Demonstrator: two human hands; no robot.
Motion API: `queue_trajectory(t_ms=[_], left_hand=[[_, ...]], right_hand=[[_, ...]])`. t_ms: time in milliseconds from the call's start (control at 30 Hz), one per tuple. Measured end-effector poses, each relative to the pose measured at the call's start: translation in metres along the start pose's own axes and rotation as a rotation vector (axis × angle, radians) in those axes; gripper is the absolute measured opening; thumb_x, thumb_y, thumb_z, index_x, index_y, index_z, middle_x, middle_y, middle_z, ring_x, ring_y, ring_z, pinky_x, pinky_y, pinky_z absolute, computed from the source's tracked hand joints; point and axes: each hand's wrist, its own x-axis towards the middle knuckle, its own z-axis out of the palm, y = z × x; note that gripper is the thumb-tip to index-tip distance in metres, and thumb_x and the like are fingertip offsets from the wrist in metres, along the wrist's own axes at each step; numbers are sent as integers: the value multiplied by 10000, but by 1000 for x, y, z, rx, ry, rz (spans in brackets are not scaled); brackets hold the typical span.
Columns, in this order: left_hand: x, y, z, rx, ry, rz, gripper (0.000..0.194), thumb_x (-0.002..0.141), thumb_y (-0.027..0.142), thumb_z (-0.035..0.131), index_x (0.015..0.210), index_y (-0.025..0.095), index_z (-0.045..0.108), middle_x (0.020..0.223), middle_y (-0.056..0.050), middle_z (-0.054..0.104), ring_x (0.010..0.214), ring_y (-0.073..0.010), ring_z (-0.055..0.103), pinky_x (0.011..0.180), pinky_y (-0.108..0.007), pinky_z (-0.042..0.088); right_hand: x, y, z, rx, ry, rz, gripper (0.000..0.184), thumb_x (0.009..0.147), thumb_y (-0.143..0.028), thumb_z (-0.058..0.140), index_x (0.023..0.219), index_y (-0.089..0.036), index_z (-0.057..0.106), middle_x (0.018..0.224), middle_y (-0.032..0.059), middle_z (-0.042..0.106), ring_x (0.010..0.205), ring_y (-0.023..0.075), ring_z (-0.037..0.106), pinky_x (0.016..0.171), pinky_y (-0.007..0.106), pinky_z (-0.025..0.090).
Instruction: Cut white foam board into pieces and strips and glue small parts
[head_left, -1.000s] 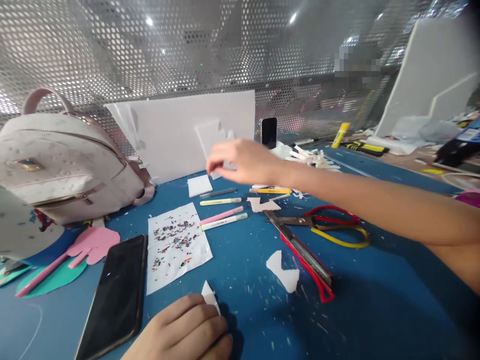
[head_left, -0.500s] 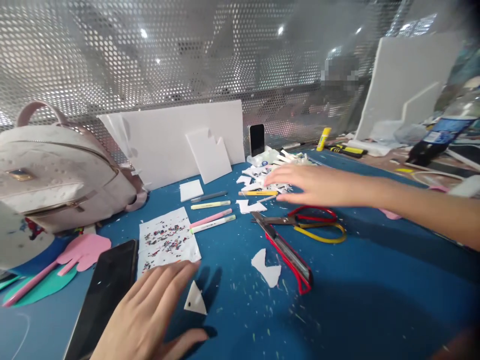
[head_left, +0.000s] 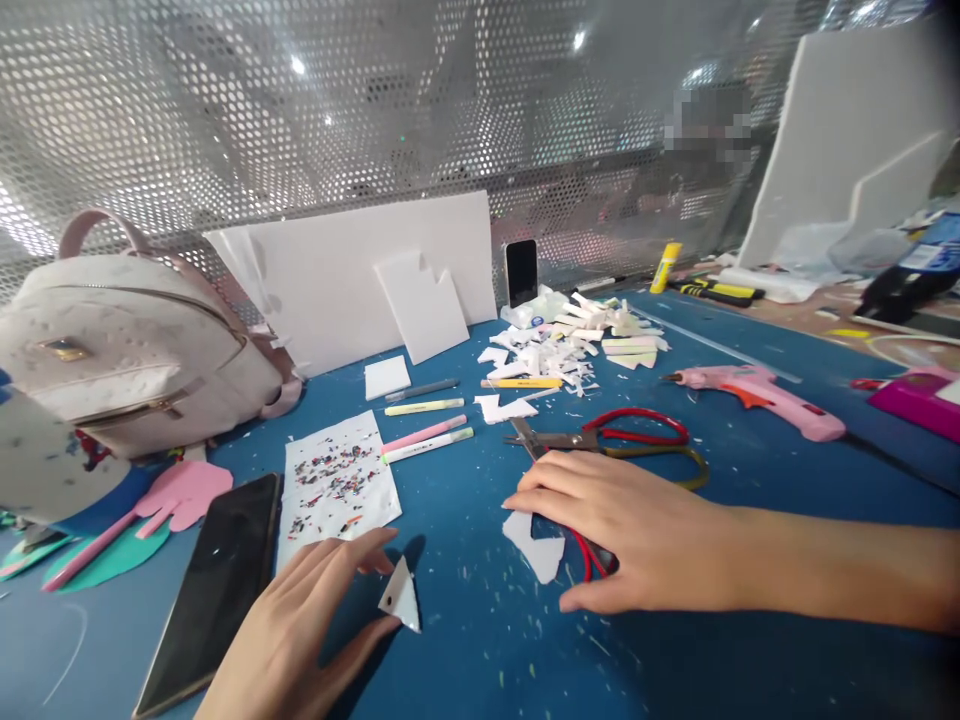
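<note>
Triangle (head_left: 401,598), white, curved fingers (head_left: 352,555), speckled tabletop (head_left: 469,660)

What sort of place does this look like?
Probably a craft workspace, perhaps a shared one: there's a pink hot glue gun, a pair of scissors and a heap of white offcuts on the tabletop.

the triangle (head_left: 403,598) looks matt, the glue gun (head_left: 765,392) plastic, the mesh (head_left: 420,110) shiny metal.
</note>
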Motion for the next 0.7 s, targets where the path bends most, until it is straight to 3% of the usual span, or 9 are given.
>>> queue_trajectory(t_ms=[233, 500, 700], left_hand=[[15, 2, 8, -72, -63, 43, 352, 955, 357, 570, 1287, 272, 492, 1075, -32, 696, 965, -188, 668, 852, -302, 545], [29, 7, 12, -111, -84, 100, 336, 919, 479, 603, 1167, 253, 581, 1052, -39, 662, 934, -193, 626, 835, -300, 519], [28, 3, 20, -137, -91, 84, 356, 892, 516, 615, 1139, 261, 588, 1049, -34, 653, 930, -192, 613, 856, -291, 499]], right_hand=[[-1, 3, 13, 13, 111, -46, 512, 807, -428, 718, 1260, -235, 579, 1178, 69, 599, 1058, 268, 524, 933, 437, 405], [0, 12, 21, 128, 211, -117, 552, 814, -478, 702, 1275, -225, 537, 1230, 77, 603, 1108, 261, 544, 997, 435, 399], [5, 15, 17, 147, 232, -86, 292, 921, -248, 598, 1210, -237, 556, 1163, 55, 641, 1087, 210, 574, 989, 361, 408]])
